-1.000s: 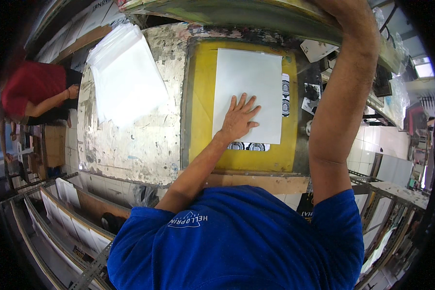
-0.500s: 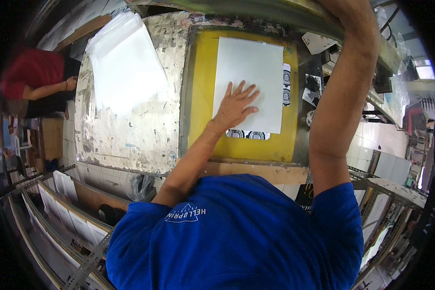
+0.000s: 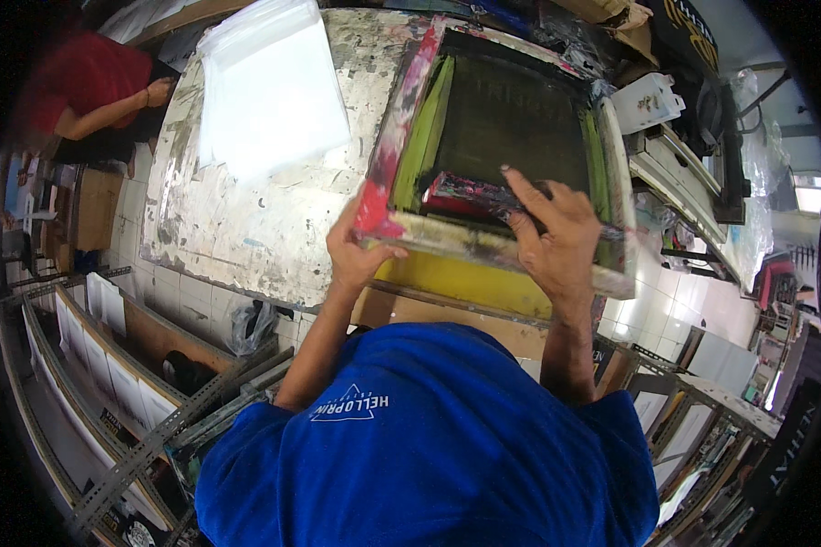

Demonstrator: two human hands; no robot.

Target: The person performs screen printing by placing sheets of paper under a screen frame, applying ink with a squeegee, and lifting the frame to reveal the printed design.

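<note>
A silk-screen printing frame (image 3: 483,235), its wooden edges stained with red and pale ink, lies over a yellow base (image 3: 483,278). Only the near strip of that base shows. My left hand (image 3: 354,251) grips the frame's near left corner, thumb on the near side. Inside the frame, an ink-smeared squeegee (image 3: 465,193) lies across the near end of the dark mesh (image 3: 520,118). My right hand (image 3: 556,232) holds the squeegee toward its right end, the index finger stretched along it. Green ink streaks run down both sides of the mesh. Whatever lies beneath it is hidden.
White sheets (image 3: 274,100) lie in a stack on the paint-stained table (image 3: 265,228), left of the frame. Beyond the table's left edge is another person's arm (image 3: 109,111). A white plastic container (image 3: 648,100) is at the far right. Metal racks (image 3: 155,447) stand on either side of me.
The screen frame has come down over the yellow base and the white sheet. My left hand went from the sheet to the frame's corner; my right came down from above onto the squeegee.
</note>
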